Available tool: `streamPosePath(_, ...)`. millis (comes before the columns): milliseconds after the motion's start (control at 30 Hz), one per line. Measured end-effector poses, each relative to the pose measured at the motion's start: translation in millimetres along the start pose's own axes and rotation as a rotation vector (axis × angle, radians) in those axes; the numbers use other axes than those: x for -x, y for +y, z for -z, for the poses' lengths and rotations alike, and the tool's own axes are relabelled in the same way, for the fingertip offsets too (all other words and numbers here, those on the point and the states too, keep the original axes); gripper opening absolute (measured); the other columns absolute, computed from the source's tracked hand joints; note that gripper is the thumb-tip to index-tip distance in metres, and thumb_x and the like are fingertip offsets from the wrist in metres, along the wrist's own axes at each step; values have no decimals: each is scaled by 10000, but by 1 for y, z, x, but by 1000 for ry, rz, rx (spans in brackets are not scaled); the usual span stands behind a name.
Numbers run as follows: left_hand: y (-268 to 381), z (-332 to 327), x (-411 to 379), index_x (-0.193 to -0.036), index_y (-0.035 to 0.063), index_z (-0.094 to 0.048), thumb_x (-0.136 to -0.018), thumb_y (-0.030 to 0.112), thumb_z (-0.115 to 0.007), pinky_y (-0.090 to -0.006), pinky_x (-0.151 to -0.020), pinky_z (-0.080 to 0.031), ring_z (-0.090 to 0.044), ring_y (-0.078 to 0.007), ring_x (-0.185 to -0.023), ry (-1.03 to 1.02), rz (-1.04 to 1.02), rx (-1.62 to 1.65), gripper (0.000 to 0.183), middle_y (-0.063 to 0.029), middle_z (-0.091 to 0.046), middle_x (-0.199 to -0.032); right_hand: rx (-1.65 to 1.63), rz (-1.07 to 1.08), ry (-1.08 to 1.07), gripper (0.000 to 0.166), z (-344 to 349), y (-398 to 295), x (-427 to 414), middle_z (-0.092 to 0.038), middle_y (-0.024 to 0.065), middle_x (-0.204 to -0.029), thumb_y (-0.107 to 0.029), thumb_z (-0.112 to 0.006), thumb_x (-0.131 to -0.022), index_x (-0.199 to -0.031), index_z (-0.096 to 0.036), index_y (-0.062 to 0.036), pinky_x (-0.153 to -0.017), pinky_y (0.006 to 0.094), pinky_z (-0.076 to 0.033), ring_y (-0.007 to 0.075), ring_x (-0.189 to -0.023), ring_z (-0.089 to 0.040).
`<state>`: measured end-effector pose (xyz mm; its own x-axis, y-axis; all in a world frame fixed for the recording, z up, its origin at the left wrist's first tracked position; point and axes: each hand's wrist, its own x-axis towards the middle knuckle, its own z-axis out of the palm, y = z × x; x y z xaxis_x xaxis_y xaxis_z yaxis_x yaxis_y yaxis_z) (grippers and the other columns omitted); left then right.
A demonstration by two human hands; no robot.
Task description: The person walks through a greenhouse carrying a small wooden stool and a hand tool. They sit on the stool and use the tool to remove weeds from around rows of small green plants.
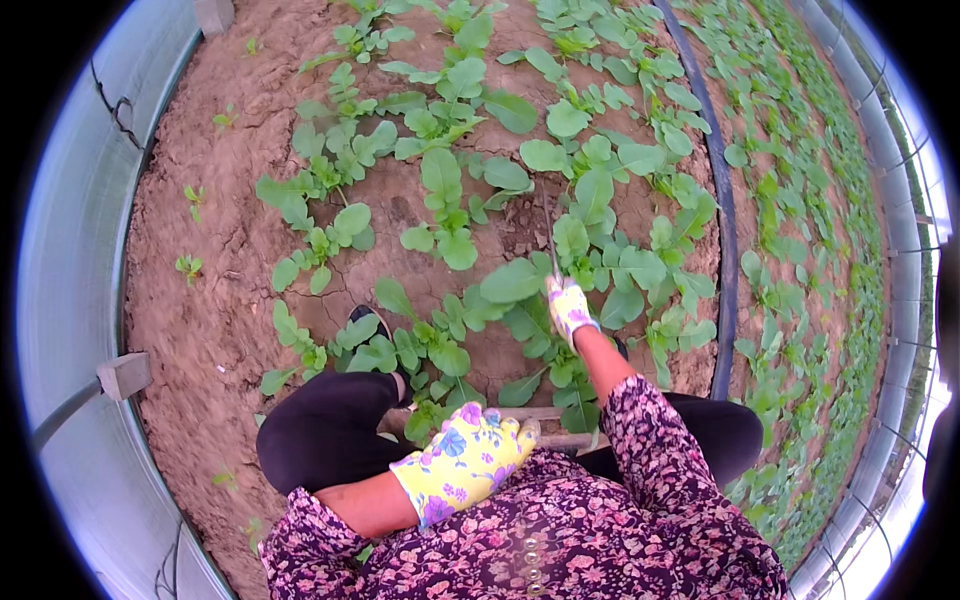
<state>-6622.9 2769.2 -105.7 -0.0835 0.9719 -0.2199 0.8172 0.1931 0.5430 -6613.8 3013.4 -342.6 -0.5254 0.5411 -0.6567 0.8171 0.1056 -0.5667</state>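
Observation:
My right hand (568,309), in a flowered glove, is closed around a hand tool with a thin metal shaft (551,232). The shaft points away from me, between leafy seedlings (592,202) and a patch of loosened soil (523,225). Whether the tool ends in a blade or a hook is unclear. Low in front of my body lies my left hand (469,461) in a yellow flowered glove, its back turned up. Its palm is hidden, so I cannot tell if it holds anything. Broad leaves (511,280) spread right beside my right hand.
A black irrigation hose (724,225) runs lengthwise on the right, with denser seedlings (795,247) beyond. On the left stand a plastic greenhouse wall (75,247) and a concrete block (124,375). Wooden slats (525,413) show between my knees. My shoe (371,321) is among plants.

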Motion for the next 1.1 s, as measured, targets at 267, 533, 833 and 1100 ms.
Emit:
streamPosePath(267,-11,-6,1,-1102,54,-550,-769,165,-516,-358,-658,-429,-607,-218,-737,23,106,-52,353,-49,-596,-791,41,25,47,527,-16,-108,-74,-538,260,-1201,-413,-459,-903,-1208,-504,15,-891,429,-444,392,-1100,-534)
streamPosePath(533,-14,-5,-1,-1077,46,-546,-778,133,-493,-382,-686,-410,-611,-243,-770,-5,139,-21,316,-83,-601,-818,239,89,-36,505,-30,-107,-106,-552,265,-1166,-415,-450,-904,-1166,-504,13,-901,447,-444,408,-1088,-536)
streamPosePath(833,-11,0,1,-1058,69,-560,-773,199,-553,-393,-680,-432,-597,-254,-774,-50,129,21,314,-86,-597,-827,56,-51,-251,439,-27,-66,-23,-478,33,-722,-430,-436,-919,-1179,-489,-81,-464,324,-416,136,-593,-466)
streamPosePath(1100,-13,0,1,-1075,24,-547,-809,135,-502,-378,-654,-436,-612,-248,-765,-6,111,11,292,-102,-616,-819,-7,-78,-220,353,-6,-58,-8,-432,5,-623,-409,-445,-923,-1092,-487,-103,-409,283,-355,131,-464,-415)
